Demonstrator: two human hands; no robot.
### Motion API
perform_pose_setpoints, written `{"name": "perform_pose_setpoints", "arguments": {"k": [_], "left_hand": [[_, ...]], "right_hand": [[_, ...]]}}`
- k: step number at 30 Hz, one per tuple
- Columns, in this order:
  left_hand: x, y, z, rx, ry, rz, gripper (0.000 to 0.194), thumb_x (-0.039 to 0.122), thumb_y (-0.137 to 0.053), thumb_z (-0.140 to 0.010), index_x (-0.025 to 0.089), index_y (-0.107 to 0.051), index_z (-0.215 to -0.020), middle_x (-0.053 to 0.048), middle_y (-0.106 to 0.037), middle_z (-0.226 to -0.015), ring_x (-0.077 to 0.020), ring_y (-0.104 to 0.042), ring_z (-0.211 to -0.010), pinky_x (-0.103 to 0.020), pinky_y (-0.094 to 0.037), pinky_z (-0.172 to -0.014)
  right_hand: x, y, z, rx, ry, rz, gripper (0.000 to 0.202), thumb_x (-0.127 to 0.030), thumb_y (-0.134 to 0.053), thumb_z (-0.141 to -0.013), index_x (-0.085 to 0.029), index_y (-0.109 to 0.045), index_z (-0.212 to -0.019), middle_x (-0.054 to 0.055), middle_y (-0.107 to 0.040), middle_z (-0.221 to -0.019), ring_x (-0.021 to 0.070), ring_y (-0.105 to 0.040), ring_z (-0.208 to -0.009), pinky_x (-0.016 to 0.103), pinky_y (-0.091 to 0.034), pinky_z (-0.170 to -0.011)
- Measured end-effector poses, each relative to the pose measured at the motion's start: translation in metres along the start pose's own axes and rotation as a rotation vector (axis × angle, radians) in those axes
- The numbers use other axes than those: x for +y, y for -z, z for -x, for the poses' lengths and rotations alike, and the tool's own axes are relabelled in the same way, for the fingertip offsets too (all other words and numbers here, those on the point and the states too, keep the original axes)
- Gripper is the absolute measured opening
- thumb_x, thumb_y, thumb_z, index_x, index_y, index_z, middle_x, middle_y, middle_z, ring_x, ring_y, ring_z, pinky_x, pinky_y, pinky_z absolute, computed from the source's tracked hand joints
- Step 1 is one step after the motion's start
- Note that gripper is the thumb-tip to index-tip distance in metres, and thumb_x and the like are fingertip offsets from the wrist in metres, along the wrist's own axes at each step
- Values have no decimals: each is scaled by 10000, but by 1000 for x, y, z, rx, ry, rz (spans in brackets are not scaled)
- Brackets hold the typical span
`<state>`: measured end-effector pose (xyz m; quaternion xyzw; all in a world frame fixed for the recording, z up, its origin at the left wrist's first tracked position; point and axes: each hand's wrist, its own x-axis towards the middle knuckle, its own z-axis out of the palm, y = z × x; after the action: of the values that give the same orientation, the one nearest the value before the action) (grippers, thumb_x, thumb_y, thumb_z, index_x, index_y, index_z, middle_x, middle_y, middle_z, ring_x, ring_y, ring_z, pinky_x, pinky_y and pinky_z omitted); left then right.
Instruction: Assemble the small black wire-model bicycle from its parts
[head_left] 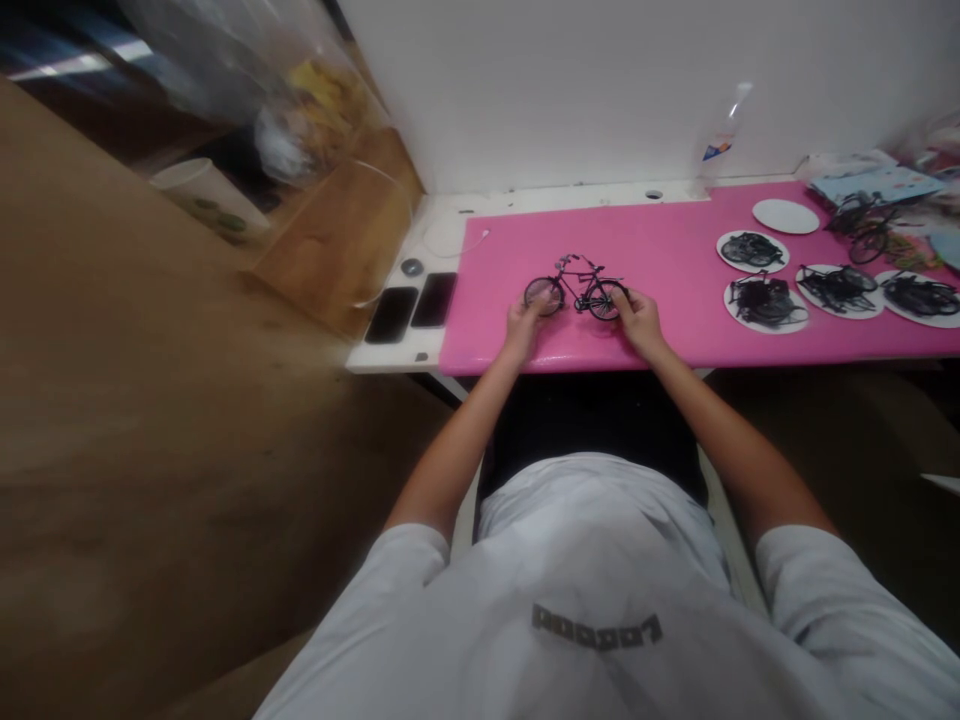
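A small black model bicycle (576, 287) is held upright between my two hands, just over the pink table mat (495, 345). Its handlebars are at the upper left, its saddle at the upper right. My left hand (526, 318) pinches the left wheel near its rim. On the other side, my right hand (637, 315) grips the right wheel between thumb and fingers. Both wheels and the frame are in place on the bicycle. Whether it touches the mat is hard to tell.
White plates with black parts (765, 300) stand at the right, near a bare white plate (785, 216). Behind them are another model bicycle (870, 225) and a clear bottle (724, 140). Two dark phones (433, 300) lie at the table's left end. A white wall (570, 90) closes the back.
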<state>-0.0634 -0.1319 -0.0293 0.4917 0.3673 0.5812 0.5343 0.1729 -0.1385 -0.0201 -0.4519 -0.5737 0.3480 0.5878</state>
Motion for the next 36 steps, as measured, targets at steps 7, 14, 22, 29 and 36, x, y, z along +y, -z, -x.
{"name": "perform_pose_setpoints", "arguments": {"k": [7, 14, 22, 29, 36], "left_hand": [[13, -2, 5, -180, 5, 57, 538, 562, -814, -802, 164, -780, -1163, -203, -842, -1237, -368, -792, -1268, -608, -578, -1191], [38, -4, 16, -181, 225, 300, 464, 371, -847, -747, 141, -824, -1150, -173, -825, -1337, -329, -792, -1262, -396, -626, -1061], [33, -2, 12, -251, 215, 342, 514, 329, -860, -698, 120, -835, -1167, -189, -845, -1264, -346, -806, -1228, -429, -587, -1124], [33, 1, 15, -316, 265, 293, 555, 373, -919, -733, 129, -826, -1222, -208, -814, -1342, -332, -833, -1126, -435, -617, -1052], [28, -1, 14, -303, 266, 179, 419, 380, -935, -809, 116, -832, -1117, -177, -863, -1146, -304, -848, -1037, -426, -636, -1040]], "right_hand": [[0, -1, 0, -51, 11, 28, 729, -915, -733, -839, -220, -852, -1024, 77, -854, -1021, 231, -788, -910, 380, -660, -900], [-1, -2, -1, -38, 54, 22, 718, -914, -747, -831, -230, -867, -1016, 82, -873, -1051, 259, -813, -984, 413, -673, -960], [5, 1, -2, -30, 38, -31, 688, -881, -757, -858, -242, -878, -1081, 87, -876, -1131, 268, -833, -1022, 429, -674, -986], [-5, -2, 1, -26, 52, 17, 718, -911, -734, -847, -226, -877, -1006, 89, -872, -1043, 265, -817, -971, 410, -676, -935], [-9, -1, 3, -75, -5, 40, 720, -932, -767, -785, -218, -835, -856, 41, -816, -836, 206, -729, -757, 343, -620, -740]]}}
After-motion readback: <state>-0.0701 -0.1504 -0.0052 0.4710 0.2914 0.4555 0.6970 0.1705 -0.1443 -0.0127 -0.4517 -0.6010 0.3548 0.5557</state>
